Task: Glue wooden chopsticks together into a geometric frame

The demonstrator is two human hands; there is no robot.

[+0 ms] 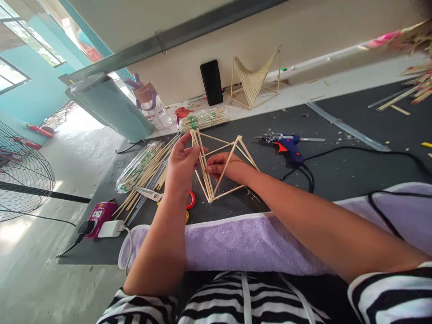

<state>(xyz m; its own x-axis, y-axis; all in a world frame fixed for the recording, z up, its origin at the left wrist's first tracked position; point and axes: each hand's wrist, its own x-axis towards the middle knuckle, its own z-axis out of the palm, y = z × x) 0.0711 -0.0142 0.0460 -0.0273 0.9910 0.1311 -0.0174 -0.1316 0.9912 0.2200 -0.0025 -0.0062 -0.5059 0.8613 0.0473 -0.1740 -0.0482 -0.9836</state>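
A frame of thin wooden sticks [223, 174] joined at the corners stands on the dark tabletop in front of me. My left hand [184, 157] pinches the upper end of the sticks on its left side, thumb and fingers closed on them. Reaching through the frame, my right hand [226, 166] has its thumb and fingertips on the same row of sticks, lower down. To the right lies a blue glue gun [290, 146] with an orange trigger, a clear glue stick in its back. Scissors [148, 193] with red and yellow handles lie partly hidden behind my left forearm.
Loose sticks [143, 180] and bagged sticks [205, 118] lie left and behind. A finished-looking curved stick model [254, 81] and a phone [211, 82] stand at the wall. A purple towel [229, 245] covers the front edge; a power adapter [101, 216] and black cable [354, 150] are nearby.
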